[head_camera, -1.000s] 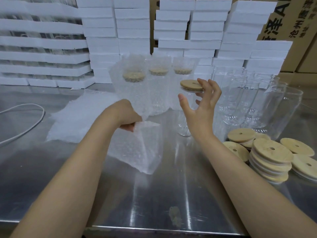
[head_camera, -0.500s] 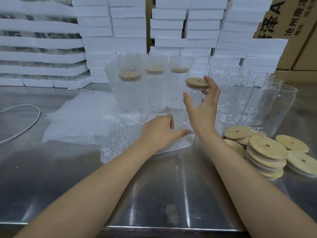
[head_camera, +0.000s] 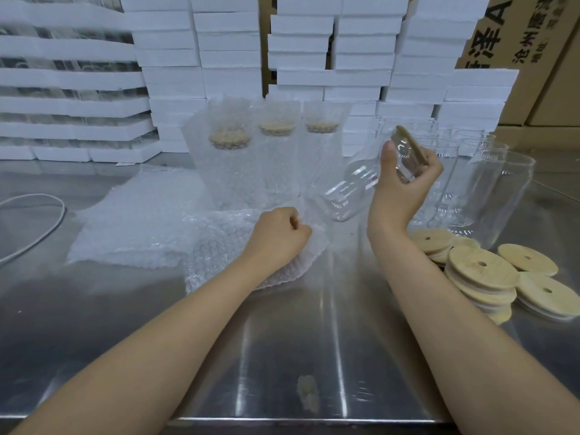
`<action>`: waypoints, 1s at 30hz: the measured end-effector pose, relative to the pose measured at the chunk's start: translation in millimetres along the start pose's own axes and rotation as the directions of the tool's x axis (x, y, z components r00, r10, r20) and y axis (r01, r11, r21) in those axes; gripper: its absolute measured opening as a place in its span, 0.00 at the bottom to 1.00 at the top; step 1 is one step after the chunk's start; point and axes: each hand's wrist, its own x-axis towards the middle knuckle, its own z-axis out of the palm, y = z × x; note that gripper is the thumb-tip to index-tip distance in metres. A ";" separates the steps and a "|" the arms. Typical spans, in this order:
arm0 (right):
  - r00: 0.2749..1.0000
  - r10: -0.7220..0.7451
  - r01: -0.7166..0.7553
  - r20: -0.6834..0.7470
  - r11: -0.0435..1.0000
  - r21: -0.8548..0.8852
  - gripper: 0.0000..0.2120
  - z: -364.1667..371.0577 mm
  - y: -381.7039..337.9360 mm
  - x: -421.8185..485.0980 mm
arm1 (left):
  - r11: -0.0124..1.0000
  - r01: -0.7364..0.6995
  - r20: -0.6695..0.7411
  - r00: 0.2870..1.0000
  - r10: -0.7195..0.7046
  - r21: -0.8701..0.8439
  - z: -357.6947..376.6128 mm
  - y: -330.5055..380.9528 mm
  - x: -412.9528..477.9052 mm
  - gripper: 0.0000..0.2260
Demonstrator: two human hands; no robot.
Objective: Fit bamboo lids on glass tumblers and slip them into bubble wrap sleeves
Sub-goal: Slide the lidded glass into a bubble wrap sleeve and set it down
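Surface: a brushed steel table (head_camera: 282,356), with stacked white foam boxes (head_camera: 229,42) behind it and cardboard cartons (head_camera: 533,42) at the far right.
Right hand: the right hand (head_camera: 405,186) is wrapped around the upper part of a glass tumbler (head_camera: 351,189), thumb on the near side and fingers curled behind, holding it off the table.
Lid: a bamboo lid (head_camera: 411,144) sits on the mouth of that tumbler, so the lid step looks finished.
Left hand: the left hand (head_camera: 279,237) rests on a bubble wrap sleeve (head_camera: 219,249) lying on the table, with curled fingers pinching its right-hand edge.
Step in hand: sleeving, by my reading; the base is near the pinched edge but not yet inside.
Axis: the tumbler's long axis runs on a slant, lid end up and to the right, base down and to the left towards the left hand.
Next move: it probably calls for the sleeve mouth to be pulled open and the tumbler slid in base first along that slant. Whether the mouth is open yet I cannot tell.
Done: three wrapped tumblers (head_camera: 232,158) stand upright at the back.
Waiting: bare tumblers (head_camera: 499,189) stand to the right, loose lids (head_camera: 483,271) are heaped in front of them, and flat sleeves (head_camera: 135,221) lie piled to the left.
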 end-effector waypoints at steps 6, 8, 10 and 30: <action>0.927 0.372 -0.375 0.049 0.916 0.141 0.17 1.2 4.3 4.8 | 0.968 0.084 -0.008 0.996 -0.088 -0.237 -0.2 6.7 -1.4 0.10; 0.914 0.404 -0.406 0.032 0.912 0.056 0.18 0.6 6.7 3.7 | 0.924 0.090 -0.067 0.990 -0.124 -0.373 -1.3 8.4 1.4 0.08; 0.908 0.419 -0.419 0.022 0.908 -0.009 0.21 -0.3 8.4 3.6 | 0.888 0.030 -0.142 0.984 -0.107 -0.459 -3.5 9.5 4.7 0.08; 0.856 0.492 -0.466 0.159 0.867 -0.178 0.21 18.9 20.4 -43.6 | 0.719 -0.554 -0.177 0.727 0.664 0.419 -4.6 25.0 -12.2 0.30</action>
